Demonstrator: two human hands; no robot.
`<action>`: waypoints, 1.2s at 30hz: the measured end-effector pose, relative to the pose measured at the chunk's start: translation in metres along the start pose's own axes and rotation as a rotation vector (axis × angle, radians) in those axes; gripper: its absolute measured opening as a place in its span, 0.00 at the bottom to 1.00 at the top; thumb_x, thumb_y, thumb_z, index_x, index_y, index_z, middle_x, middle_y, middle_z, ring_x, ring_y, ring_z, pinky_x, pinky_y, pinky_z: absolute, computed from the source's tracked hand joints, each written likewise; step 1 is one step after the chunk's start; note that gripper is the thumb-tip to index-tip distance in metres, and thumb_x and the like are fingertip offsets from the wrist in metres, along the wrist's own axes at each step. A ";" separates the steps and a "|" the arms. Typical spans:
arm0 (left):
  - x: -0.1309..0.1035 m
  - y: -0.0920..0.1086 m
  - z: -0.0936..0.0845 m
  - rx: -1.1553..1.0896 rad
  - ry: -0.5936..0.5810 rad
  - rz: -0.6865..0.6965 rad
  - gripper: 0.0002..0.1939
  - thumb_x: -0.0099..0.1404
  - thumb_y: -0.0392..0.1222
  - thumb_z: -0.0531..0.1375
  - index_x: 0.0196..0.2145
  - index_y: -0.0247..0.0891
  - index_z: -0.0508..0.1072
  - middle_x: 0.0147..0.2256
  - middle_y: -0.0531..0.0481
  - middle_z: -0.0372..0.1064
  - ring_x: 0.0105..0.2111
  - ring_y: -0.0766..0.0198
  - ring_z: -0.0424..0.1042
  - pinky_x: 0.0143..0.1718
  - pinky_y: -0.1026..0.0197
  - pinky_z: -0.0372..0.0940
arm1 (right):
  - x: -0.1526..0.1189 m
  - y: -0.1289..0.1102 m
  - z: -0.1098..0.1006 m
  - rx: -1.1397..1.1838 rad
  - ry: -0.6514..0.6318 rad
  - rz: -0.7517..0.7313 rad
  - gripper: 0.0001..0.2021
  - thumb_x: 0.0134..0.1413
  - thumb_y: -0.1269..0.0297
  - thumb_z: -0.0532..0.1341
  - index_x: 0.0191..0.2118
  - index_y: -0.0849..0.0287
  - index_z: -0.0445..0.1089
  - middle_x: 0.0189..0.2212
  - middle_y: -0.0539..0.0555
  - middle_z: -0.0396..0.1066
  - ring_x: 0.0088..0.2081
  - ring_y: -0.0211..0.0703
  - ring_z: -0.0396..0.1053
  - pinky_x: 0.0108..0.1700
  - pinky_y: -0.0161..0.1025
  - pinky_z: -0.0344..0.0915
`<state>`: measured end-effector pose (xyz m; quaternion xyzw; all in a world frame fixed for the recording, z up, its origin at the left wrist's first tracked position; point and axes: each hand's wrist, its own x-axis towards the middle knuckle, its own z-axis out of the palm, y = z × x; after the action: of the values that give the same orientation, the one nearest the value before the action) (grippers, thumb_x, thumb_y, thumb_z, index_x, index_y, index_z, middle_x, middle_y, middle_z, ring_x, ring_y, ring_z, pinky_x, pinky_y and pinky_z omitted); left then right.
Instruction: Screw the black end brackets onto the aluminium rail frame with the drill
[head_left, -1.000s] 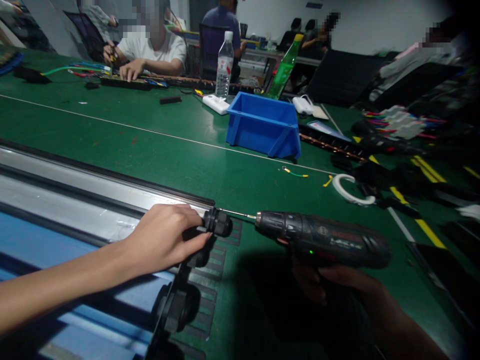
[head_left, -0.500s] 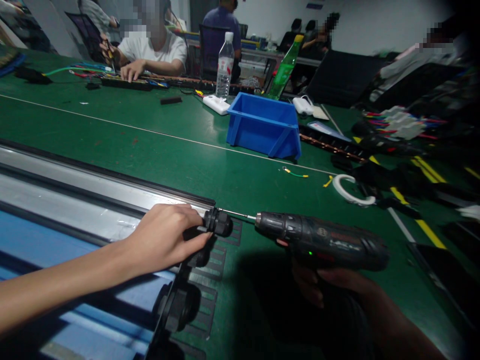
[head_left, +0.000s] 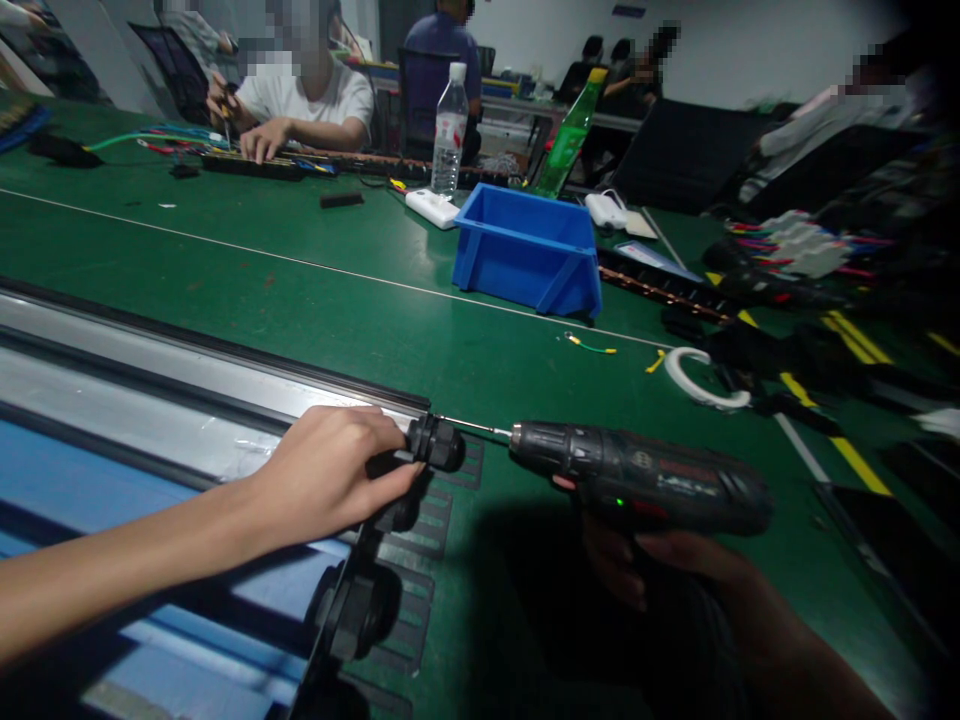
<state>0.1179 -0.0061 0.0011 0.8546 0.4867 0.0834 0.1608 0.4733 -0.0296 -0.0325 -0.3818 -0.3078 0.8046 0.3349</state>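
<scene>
My left hand (head_left: 330, 465) is closed at the corner of a long silver and blue metal housing (head_left: 172, 365). Its thumb and fingers press around a black cable gland (head_left: 444, 446) on the black end plate. More black glands (head_left: 361, 610) stick out lower down that plate. A black cordless drill (head_left: 645, 478) is held level in my right hand (head_left: 697, 565), which wraps round its handle in deep shadow. From the chuck a long thin driver bit (head_left: 474, 426) reaches left to the plate's upper corner, just above the gland. A screw at its tip is too small to make out.
Behind the drill stand a blue bin (head_left: 525, 250), a clear bottle (head_left: 450, 135) and a green bottle (head_left: 570, 135). A short green wire (head_left: 592, 347) and a white ring-shaped roll (head_left: 705, 380) lie on the green table. A person (head_left: 307, 110) works across it.
The drill has shifted very slightly left, and its rear end has risen a little. My left hand and the housing stay where they were.
</scene>
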 end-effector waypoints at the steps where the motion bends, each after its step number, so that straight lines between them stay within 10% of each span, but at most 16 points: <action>1: 0.000 0.000 0.000 -0.002 -0.004 -0.004 0.19 0.72 0.51 0.54 0.30 0.38 0.73 0.30 0.48 0.72 0.33 0.58 0.72 0.35 0.58 0.59 | -0.001 -0.001 0.002 0.007 0.001 0.002 0.23 0.49 0.62 0.69 0.53 0.58 0.73 0.27 0.51 0.66 0.25 0.41 0.65 0.25 0.37 0.60; 7: 0.001 0.001 0.000 -0.011 -0.005 -0.008 0.18 0.72 0.51 0.54 0.31 0.38 0.73 0.30 0.48 0.72 0.33 0.58 0.71 0.35 0.58 0.58 | 0.003 0.001 -0.002 0.002 -0.035 0.035 0.09 0.50 0.59 0.69 0.32 0.60 0.74 0.23 0.49 0.61 0.22 0.36 0.60 0.22 0.36 0.57; 16: 0.000 0.001 -0.001 -0.018 -0.010 -0.017 0.19 0.72 0.51 0.54 0.29 0.37 0.72 0.30 0.47 0.72 0.32 0.59 0.71 0.35 0.58 0.58 | 0.000 -0.001 0.005 -0.034 -0.005 -0.006 0.27 0.50 0.60 0.70 0.56 0.57 0.71 0.27 0.50 0.66 0.24 0.39 0.65 0.24 0.36 0.58; 36: 0.001 0.000 0.001 -0.025 0.001 -0.008 0.18 0.72 0.51 0.54 0.31 0.38 0.74 0.30 0.47 0.73 0.34 0.58 0.72 0.36 0.59 0.59 | 0.001 0.001 -0.001 -0.018 0.011 -0.004 0.25 0.48 0.62 0.70 0.55 0.57 0.73 0.27 0.51 0.66 0.24 0.42 0.66 0.24 0.38 0.59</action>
<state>0.1183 -0.0058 0.0000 0.8506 0.4890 0.0893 0.1714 0.4734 -0.0294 -0.0340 -0.3884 -0.3140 0.7991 0.3348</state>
